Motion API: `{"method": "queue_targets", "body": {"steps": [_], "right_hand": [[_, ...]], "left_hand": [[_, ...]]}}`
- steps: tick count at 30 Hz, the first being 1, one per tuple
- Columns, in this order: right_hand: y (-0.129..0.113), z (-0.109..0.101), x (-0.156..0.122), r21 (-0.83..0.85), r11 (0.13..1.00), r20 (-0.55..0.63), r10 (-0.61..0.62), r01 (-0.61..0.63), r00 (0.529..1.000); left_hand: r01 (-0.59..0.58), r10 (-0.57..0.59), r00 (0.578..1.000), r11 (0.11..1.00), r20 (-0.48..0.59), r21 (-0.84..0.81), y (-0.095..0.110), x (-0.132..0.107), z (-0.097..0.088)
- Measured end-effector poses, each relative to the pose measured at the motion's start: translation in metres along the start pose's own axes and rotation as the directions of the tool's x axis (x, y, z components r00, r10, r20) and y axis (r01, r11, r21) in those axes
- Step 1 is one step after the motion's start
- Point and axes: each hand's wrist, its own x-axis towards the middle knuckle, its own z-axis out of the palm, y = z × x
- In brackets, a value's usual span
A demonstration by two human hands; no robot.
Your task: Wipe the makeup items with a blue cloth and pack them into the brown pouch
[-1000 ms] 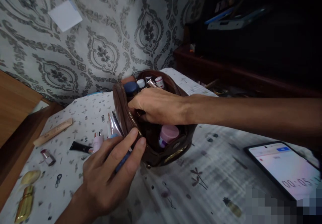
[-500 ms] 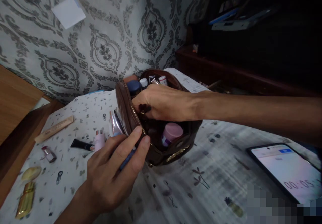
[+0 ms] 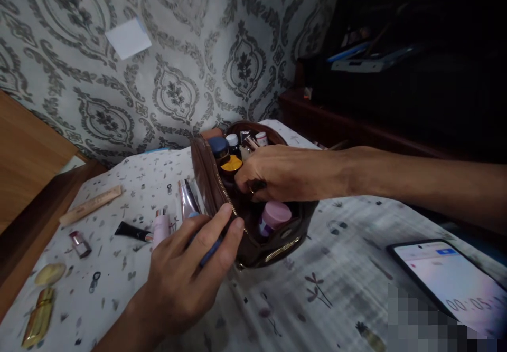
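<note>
A brown zip-up toiletry bag (image 3: 204, 167) stands open on the printed sheet. My right hand (image 3: 267, 172) reaches inside with curled fingers; their tips are hidden, and I cannot make out anything in them. Beside it in the bag are a yellow-lidded jar (image 3: 231, 163), a dark blue cap (image 3: 218, 145), a white-capped bottle (image 3: 232, 140) and a pink-lidded jar (image 3: 277, 213). My left hand (image 3: 190, 267) has its fingers stretched out, the tips touching the bag's zipped rim. Something blue (image 3: 210, 251) shows between those fingers, partly covered.
Left of the bag lie a silver tube (image 3: 187, 199), a pink bottle (image 3: 161, 227), a black tube (image 3: 133, 231), a beige tube (image 3: 91, 204), a lipstick (image 3: 80, 244) and a gold bottle (image 3: 38, 317). A phone (image 3: 451, 273) showing a timer lies at the right.
My right hand has drawn back to the right within the bag, uncovering the yellow lid. My left hand stays at the rim. The whole view has shifted slightly.
</note>
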Motion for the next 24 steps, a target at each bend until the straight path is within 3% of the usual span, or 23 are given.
{"method": "queue_targets", "body": {"steps": [12, 18, 24], "right_hand": [[0.006, 0.011, 0.013, 0.010, 0.996, -0.054, -0.084, 0.085, 0.995], [0.000, 0.014, 0.020, -0.054, 0.998, -0.133, -0.025, 0.018, 0.991], [-0.006, 0.017, 0.029, -0.153, 0.987, -0.056, 0.032, -0.040, 0.998]], "left_hand": [[-0.009, 0.009, 1.000, 1.000, -0.003, 0.018, 0.000, 0.001, -0.001], [-0.011, 0.011, 1.000, 1.000, 0.004, 0.014, -0.001, 0.000, 0.000], [-0.007, 0.007, 1.000, 1.000, 0.004, 0.002, -0.001, -0.001, -0.001]]}}
